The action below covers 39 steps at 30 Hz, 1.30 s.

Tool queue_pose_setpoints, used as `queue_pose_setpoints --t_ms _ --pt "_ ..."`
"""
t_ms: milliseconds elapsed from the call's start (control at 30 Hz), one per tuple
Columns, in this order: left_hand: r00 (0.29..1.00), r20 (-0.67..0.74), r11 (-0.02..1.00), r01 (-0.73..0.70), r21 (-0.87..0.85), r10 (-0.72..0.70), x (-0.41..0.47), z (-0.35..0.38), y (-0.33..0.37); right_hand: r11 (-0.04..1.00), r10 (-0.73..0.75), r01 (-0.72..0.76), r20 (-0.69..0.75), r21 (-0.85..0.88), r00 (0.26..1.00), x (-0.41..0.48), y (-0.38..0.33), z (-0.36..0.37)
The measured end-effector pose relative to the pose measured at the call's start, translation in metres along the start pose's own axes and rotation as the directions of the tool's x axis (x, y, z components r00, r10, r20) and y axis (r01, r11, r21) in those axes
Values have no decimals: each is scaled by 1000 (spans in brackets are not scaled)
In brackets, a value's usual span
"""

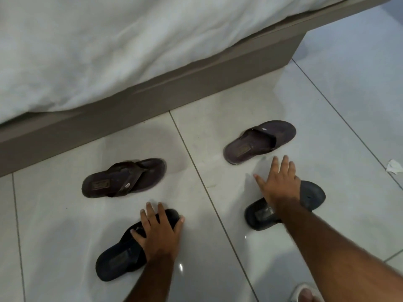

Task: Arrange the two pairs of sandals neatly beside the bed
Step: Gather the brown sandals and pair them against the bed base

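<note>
Since four sandals lie scattered on tile, both hands reach at once: left hand (160, 232) spread flat over near black sandal (122, 256), right hand (281, 182) splayed above other black sandal (309, 199), neither clamped. Brown sandals (124, 178) (259, 141) sit apart, nearer bed base (152, 94).

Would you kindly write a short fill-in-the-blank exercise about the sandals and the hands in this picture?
1. The left hand rests on a ____ sandal.
2. The sandals lying on the tiled floor number ____.
3. The two brown sandals lie ____ to the bed than the black ones.
4. The right hand has its fingers ____.

Missing words: black; four; nearer; spread
</note>
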<state>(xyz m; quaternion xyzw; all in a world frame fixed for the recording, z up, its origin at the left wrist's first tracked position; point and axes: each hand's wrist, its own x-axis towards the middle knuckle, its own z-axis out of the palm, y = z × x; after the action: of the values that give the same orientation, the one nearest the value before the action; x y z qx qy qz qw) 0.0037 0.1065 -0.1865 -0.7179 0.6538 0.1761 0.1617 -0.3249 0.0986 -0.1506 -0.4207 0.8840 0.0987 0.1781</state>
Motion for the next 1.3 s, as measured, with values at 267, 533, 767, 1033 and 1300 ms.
queue_pose_setpoints --t_ms 267,533,767,1033,1300 --pt "957 -291 989 -39 -141 -4 38 -28 -19 991 -107 110 -33 79 994 56 -4 -20" --pt "993 -47 903 75 -423 -104 116 -64 -37 993 -98 83 211 79 973 82 5 -17" --pt "991 -126 919 -8 -393 -45 107 -57 -21 954 -152 166 74 -251 986 81 6 -21" --pt "988 -145 942 -104 -318 61 89 -41 30 981 -181 174 -86 -82 980 100 -4 -19" --pt "943 -151 899 -329 -289 297 89 -31 68 981 -182 184 -26 65 983 92 -42 -22"
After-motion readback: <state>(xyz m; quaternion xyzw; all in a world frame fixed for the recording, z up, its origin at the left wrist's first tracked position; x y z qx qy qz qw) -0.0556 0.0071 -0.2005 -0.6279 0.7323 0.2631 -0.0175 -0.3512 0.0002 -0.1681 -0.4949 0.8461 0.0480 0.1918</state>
